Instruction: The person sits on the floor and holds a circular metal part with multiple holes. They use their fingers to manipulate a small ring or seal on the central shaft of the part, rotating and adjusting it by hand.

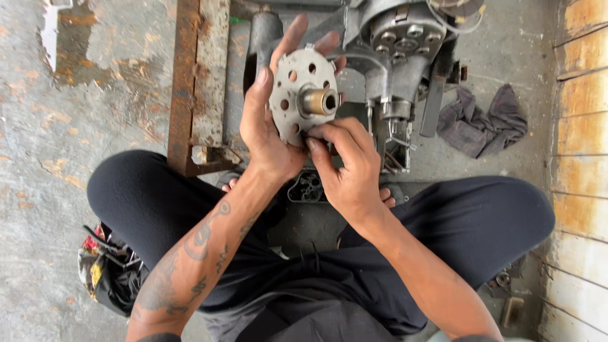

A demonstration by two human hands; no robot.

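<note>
My left hand point(269, 117) holds up a round grey metal disc point(303, 95) with several holes and a brass-coloured hub in its middle. Fingers wrap its upper and left rim. My right hand point(345, 164) pinches at the disc's lower edge with thumb and forefinger, on a small dark part that I cannot make out. Both hands are above my crossed legs in dark trousers. Just behind the disc stands a grey engine casing point(396, 50) with bolts on a round cover.
A rusty steel channel point(196, 82) lies on the concrete floor at the left of the engine. A dark rag point(481, 120) lies at the right. A bag of tools point(104, 269) sits by my left knee. A small dark part point(308, 187) rests between my feet.
</note>
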